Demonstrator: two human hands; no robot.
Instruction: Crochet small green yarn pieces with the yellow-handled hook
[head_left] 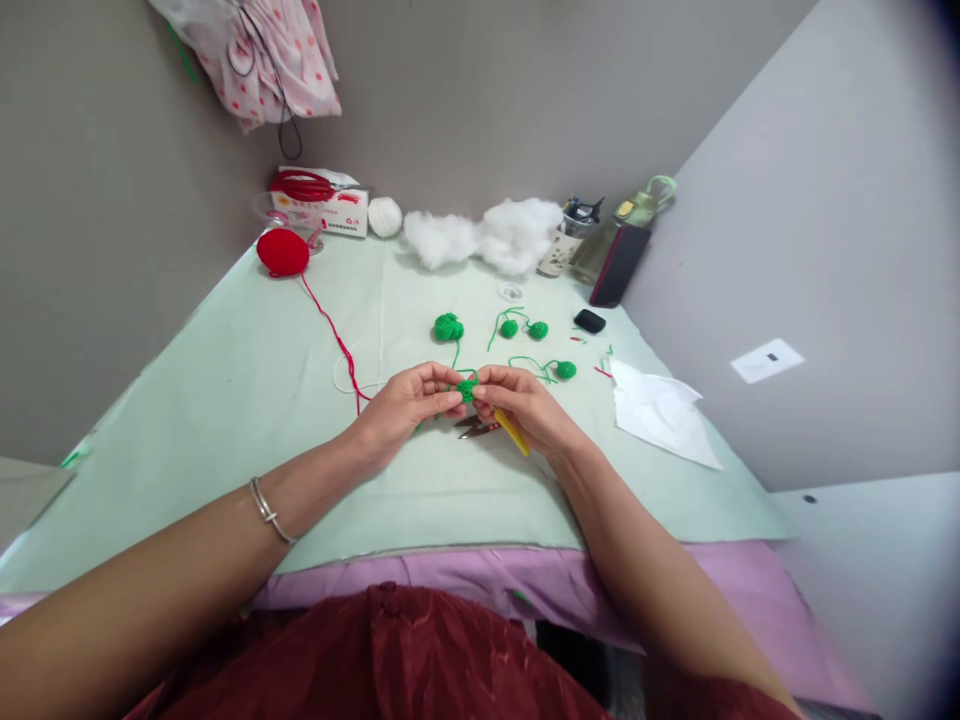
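Between my two hands is a small green crocheted piece (466, 390). My left hand (418, 400) pinches its left side with thumb and fingers. On the other side, my right hand (517, 400) pinches the piece too, and a yellow handle (511, 432) sticks out below its fingers; the handle's tip is hidden. A green strand runs up from the piece to a green yarn ball (449, 327). Dark scissors (478, 428) lie on the table just under my right hand.
Small green crocheted balls (565, 370) with loose tails lie to the right, near white paper (660, 412). Red yarn (283, 252) sits back left. White stuffing (517, 235), a pen cup (559, 250) and a phone (619, 265) stand along the back.
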